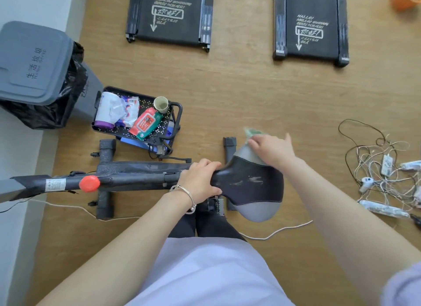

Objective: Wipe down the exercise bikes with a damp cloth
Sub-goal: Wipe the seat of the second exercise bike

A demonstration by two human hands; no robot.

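A black exercise bike [136, 177] lies below me across the wooden floor, with a red knob [89, 183] on its frame. Its black and grey saddle [252, 187] points to the right and shows wet streaks. My left hand [200, 180] grips the narrow nose of the saddle. My right hand [271, 149] presses a blurred greenish cloth [250, 132] against the far grey end of the saddle.
A black perforated tray cart [145, 105] beside the bike holds a wipes pack [145, 123], tissue packs and a paper cup [161, 104]. A grey lidded bin [34, 64] stands at the left. Two treadmills [170, 14] [312, 25] lie ahead. Tangled cables [382, 164] spread at the right.
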